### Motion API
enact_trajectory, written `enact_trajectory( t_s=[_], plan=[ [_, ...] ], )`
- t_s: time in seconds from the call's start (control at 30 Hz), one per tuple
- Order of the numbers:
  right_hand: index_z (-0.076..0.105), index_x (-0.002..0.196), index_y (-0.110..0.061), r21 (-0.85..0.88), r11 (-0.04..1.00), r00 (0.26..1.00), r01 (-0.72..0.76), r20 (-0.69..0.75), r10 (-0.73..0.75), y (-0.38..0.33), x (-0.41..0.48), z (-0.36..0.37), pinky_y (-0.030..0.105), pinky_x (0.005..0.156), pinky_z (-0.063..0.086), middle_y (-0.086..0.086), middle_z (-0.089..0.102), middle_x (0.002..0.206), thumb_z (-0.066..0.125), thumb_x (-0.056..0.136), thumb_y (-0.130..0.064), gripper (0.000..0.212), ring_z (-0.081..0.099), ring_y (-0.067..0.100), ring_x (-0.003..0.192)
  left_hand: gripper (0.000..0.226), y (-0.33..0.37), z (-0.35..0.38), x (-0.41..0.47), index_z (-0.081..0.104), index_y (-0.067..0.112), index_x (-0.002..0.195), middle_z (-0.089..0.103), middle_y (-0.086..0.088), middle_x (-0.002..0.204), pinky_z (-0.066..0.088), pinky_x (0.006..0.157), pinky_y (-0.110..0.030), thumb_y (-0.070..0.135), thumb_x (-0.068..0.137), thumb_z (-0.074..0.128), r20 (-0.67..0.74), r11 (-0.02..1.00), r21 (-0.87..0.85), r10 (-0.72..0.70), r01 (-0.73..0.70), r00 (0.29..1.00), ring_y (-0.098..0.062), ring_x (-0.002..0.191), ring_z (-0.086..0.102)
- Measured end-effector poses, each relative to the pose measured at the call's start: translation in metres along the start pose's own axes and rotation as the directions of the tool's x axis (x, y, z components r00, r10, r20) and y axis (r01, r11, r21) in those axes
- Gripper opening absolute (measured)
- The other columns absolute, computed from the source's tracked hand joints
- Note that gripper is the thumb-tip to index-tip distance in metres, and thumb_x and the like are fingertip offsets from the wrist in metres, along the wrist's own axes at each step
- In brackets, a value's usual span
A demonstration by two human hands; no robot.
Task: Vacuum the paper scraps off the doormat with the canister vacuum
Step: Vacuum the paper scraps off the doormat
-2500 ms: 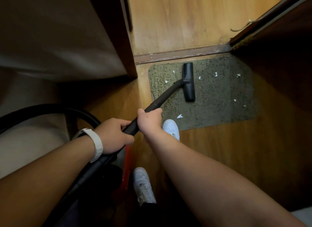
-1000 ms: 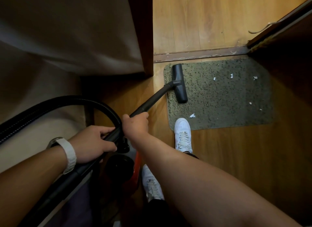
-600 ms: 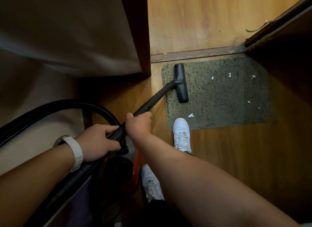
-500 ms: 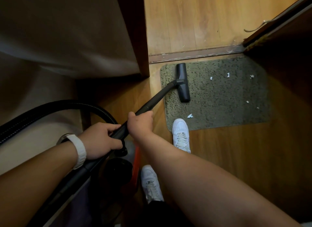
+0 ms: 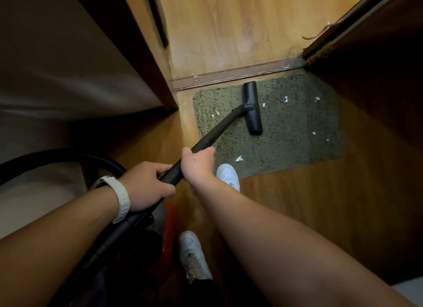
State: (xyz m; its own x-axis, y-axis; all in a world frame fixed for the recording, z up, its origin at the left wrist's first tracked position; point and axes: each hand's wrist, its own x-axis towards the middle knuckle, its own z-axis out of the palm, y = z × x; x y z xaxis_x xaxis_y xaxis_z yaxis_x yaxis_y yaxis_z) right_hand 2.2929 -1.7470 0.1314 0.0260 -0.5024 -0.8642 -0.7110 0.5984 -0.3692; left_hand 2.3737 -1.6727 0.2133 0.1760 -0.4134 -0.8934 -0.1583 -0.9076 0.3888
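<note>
Left hand (image 5: 146, 185) and right hand (image 5: 198, 163) curl round the wand (image 5: 215, 133), whose head (image 5: 253, 109) sits on the mat (image 5: 286, 151) among scraps (image 5: 239, 158). The canister (image 5: 168, 226) hides mostly under the left forearm, the hose (image 5: 68, 157) runs off frame left, and the shoe (image 5: 194, 258) markings are unreadable

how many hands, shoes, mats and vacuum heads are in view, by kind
hands: 2, left hand and right hand, both gripping the wand
white shoes: 2
doormat: 1
vacuum head: 1
total: 6
</note>
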Motion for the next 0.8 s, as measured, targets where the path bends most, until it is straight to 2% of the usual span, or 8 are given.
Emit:
enact_trajectory(
  t_s=[0.1, 0.2, 0.3, 0.37, 0.5, 0.57, 0.7, 0.8],
  plan=[
    [0.035, 0.109, -0.015, -0.01, 1.0, 1.0, 0.003, -0.028, -0.003, -0.003, 0.008, -0.011, 0.05, 0.096, 0.05, 0.017, 0.058, 0.125, 0.052, 0.075, -0.04, 0.045, 0.06, 0.041, 0.11, 0.043, 0.013, 0.005, 0.009, 0.059, 0.046, 0.095, 0.071, -0.021, 0.078, 0.053, 0.054, -0.037, 0.01, 0.075, 0.071, 0.016, 1.0, 0.012, 0.02, -0.02, 1.0, -0.022, 0.047, 0.059],
    [0.035, 0.115, -0.013, 0.005, 1.0, 1.0, -0.013, -0.019, 0.013, -0.006, 0.013, -0.022, 0.052, 0.096, 0.051, 0.017, 0.056, 0.127, 0.053, 0.077, -0.039, 0.049, 0.06, 0.041, 0.108, 0.037, 0.022, 0.009, 0.014, 0.064, 0.042, 0.093, 0.07, -0.019, 0.076, 0.047, 0.052, -0.031, 0.01, 0.075, 0.071, 0.009, 0.999, 0.014, 0.029, -0.029, 1.0, -0.019, 0.047, 0.057],
    [0.033, 0.117, -0.012, -0.01, 1.0, 1.0, -0.004, 0.01, 0.004, -0.004, 0.012, -0.029, 0.051, 0.097, 0.05, 0.017, 0.055, 0.13, 0.055, 0.079, -0.038, 0.051, 0.059, 0.04, 0.11, 0.035, 0.023, 0.014, 0.011, 0.065, 0.043, 0.086, 0.071, -0.017, 0.073, 0.05, 0.053, -0.033, 0.011, 0.075, 0.072, 0.006, 0.999, 0.029, 0.035, -0.035, 0.999, -0.023, 0.05, 0.06],
    [0.034, 0.123, -0.009, -0.024, 1.0, 0.999, -0.004, 0.039, 0.005, 0.0, 0.006, -0.028, 0.047, 0.097, 0.05, 0.017, 0.054, 0.132, 0.056, 0.082, -0.038, 0.056, 0.059, 0.039, 0.112, 0.042, 0.018, 0.015, 0.003, 0.061, 0.05, 0.086, 0.072, -0.012, 0.07, 0.054, 0.056, -0.039, 0.01, 0.077, 0.072, 0.003, 1.0, 0.009, 0.018, -0.018, 1.0, -0.028, 0.051, 0.065],
    [0.034, 0.134, -0.007, -0.032, 0.999, 0.994, -0.021, 0.11, 0.025, 0.014, -0.007, -0.016, 0.038, 0.093, 0.048, 0.014, 0.05, 0.135, 0.06, 0.09, -0.032, 0.056, 0.057, 0.035, 0.116, 0.046, -0.002, 0.013, -0.017, 0.057, 0.046, 0.097, 0.067, -0.001, 0.055, 0.048, 0.045, -0.026, 0.006, 0.079, 0.071, -0.016, 0.999, -0.035, -0.037, 0.037, 0.999, -0.019, 0.043, 0.061],
    [0.034, 0.136, -0.007, -0.051, 0.999, 0.991, -0.016, 0.134, 0.022, 0.019, -0.015, -0.009, 0.031, 0.082, 0.042, 0.012, 0.05, 0.133, 0.059, 0.092, -0.032, 0.056, 0.057, 0.032, 0.114, 0.052, -0.014, 0.011, -0.026, 0.054, 0.043, 0.111, 0.067, 0.001, 0.053, 0.049, 0.045, -0.026, 0.007, 0.078, 0.072, -0.014, 0.997, -0.048, -0.062, 0.061, 0.998, -0.02, 0.044, 0.062],
    [0.033, 0.132, -0.007, -0.053, 0.999, 0.986, 0.002, 0.168, 0.006, 0.027, -0.031, 0.011, 0.031, 0.076, 0.043, 0.015, 0.054, 0.13, 0.059, 0.091, -0.033, 0.055, 0.061, 0.033, 0.108, 0.049, -0.038, 0.01, -0.041, 0.057, 0.044, 0.099, 0.071, 0.001, 0.062, 0.052, 0.048, -0.03, 0.006, 0.075, 0.075, -0.058, 0.995, -0.069, -0.079, 0.075, 0.995, -0.023, 0.049, 0.065],
    [0.033, 0.129, -0.009, -0.059, 0.998, 0.985, 0.005, 0.174, 0.005, 0.031, -0.038, 0.024, 0.039, 0.081, 0.053, 0.016, 0.056, 0.127, 0.061, 0.087, -0.033, 0.056, 0.062, 0.034, 0.105, 0.041, -0.054, 0.011, -0.044, 0.06, 0.033, 0.097, 0.072, -0.01, 0.08, 0.057, 0.054, -0.042, 0.006, 0.071, 0.077, -0.099, 0.992, -0.094, -0.098, 0.089, 0.99, -0.037, 0.061, 0.068]
  ],
)
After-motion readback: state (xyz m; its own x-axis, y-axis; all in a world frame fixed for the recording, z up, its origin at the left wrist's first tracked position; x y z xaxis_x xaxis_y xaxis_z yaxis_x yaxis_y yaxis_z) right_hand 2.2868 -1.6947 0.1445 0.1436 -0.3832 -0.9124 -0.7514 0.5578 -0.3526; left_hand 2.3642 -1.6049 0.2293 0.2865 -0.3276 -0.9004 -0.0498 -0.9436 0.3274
